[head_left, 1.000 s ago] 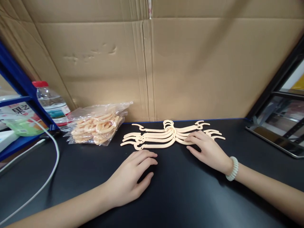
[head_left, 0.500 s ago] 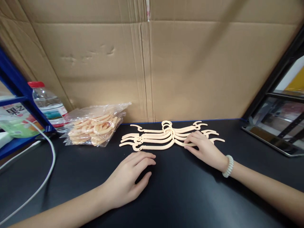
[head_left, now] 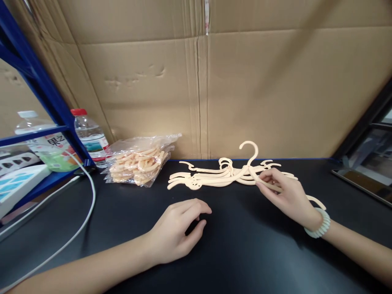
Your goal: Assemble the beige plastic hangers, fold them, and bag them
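Pinching 1 beige hanger (head_left: pixel 250 167) in the right hand (head_left: pixel 287 198), with the hook up and to that hand's left. Near more hangers (head_left: pixel 211 170), left of and beyond that hand. Resting the left hand (head_left: pixel 179 228) palm down, with loosely open, curved fingers.

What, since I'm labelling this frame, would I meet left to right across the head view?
White-capped bottle, red-capped bottle, clear plastic bag, left hand, held hanger's hook, right hand, pale bracelet.
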A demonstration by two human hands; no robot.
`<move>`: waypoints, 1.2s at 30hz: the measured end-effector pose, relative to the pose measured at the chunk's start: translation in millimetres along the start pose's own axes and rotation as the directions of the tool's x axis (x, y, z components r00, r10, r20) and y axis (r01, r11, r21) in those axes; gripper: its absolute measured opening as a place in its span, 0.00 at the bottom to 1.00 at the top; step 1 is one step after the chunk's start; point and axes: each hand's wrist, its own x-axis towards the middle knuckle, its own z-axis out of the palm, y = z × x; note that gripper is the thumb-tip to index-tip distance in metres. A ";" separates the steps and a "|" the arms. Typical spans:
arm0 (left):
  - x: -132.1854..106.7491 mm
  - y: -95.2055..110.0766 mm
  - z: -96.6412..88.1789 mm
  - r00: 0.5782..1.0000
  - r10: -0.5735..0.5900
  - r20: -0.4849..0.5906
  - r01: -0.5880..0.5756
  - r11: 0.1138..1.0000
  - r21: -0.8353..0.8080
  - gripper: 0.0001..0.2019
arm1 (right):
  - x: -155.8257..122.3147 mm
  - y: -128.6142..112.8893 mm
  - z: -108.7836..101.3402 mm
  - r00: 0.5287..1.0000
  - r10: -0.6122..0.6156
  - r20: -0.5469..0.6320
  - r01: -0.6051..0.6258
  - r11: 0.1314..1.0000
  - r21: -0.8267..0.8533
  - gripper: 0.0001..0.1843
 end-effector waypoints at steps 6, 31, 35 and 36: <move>4.4 -4.0 -0.3 0.920 -0.379 -0.095 0.376 0.925 -0.048 0.09 | -0.6 -0.8 0.2 0.988 -0.019 -0.154 0.020 1.000 0.005 0.07; 12.1 -12.2 -1.9 0.890 -0.457 -0.001 0.429 0.837 -0.339 0.11 | -1.5 -8.1 -1.6 0.888 -0.436 0.142 0.459 0.845 -0.275 0.12; 15.7 -15.7 -5.3 0.821 -0.570 -0.015 0.490 0.718 -0.495 0.13 | 6.5 -7.2 -13.6 0.897 -0.408 0.169 0.435 0.754 -0.492 0.13; 15.9 -16.8 -5.4 0.812 -0.584 -0.019 0.491 0.700 -0.519 0.13 | 7.6 -6.5 -15.9 0.907 -0.385 0.168 0.413 0.748 -0.519 0.12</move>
